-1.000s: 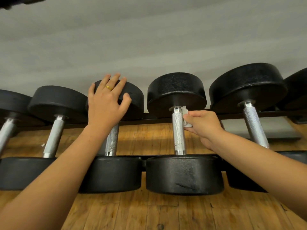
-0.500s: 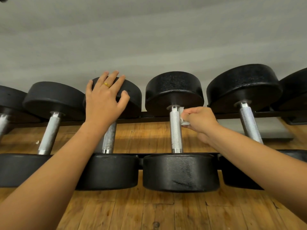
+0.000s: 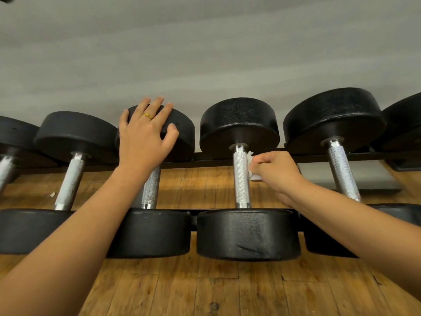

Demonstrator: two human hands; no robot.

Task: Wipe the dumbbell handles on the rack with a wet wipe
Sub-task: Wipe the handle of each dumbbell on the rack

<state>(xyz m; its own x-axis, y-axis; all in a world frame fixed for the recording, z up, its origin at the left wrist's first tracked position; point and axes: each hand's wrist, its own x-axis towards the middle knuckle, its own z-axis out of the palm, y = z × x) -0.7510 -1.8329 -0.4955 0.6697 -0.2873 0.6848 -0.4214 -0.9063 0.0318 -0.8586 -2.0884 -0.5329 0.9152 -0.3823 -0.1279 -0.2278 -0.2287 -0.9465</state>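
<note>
Wipe held high on the centre dumbbell handle, barely moved in the last second.

Along the rack (image 3: pixel 205 161), the dumbbell row runs off both frame edges. The left grip (image 3: pixel 142 140) stays spread flat on a far head (image 3: pixel 182 133), clamping nothing. The right grip (image 3: pixel 279 173) stays curled round the wet wipe (image 3: pixel 251 166), pressed to the upper right of the centre handle (image 3: pixel 241 179). Most of its knurling probably still needs wiping. The fist hides most of the wipe.

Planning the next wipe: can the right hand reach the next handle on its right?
Probably yes: the right hand, holding the wet wipe, is beside that handle, with only open space between them.
</note>
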